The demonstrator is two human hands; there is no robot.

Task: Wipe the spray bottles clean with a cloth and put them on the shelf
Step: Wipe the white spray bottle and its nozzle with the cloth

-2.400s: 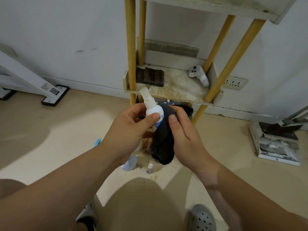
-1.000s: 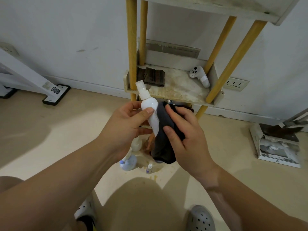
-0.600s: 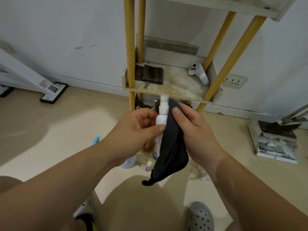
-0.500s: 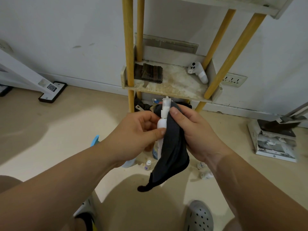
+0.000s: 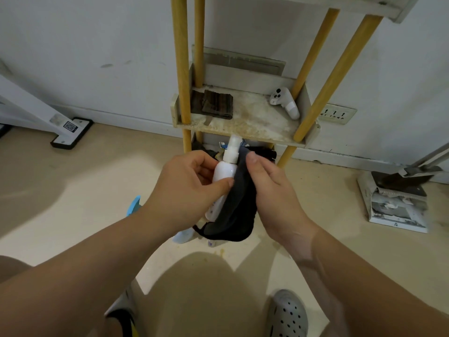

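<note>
Two hands close together above floor (image 5: 85,190), just before stained shelf (image 5: 252,124): left hand (image 5: 187,188) pinches white spray bottle (image 5: 224,172) by body, nozzle up; right hand (image 5: 272,190) wraps dark cloth (image 5: 240,210) against bottle's right side, cloth tail hanging below. On shelf: white controller (image 5: 285,103), folded brown rag (image 5: 213,104).

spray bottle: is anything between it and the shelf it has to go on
Nothing visible blocks it. The spray bottle, gripped by the left hand with the right hand holding the dark cloth against it, is just in front of the shelf. A folded rag and a white controller lie at its two ends.
</note>
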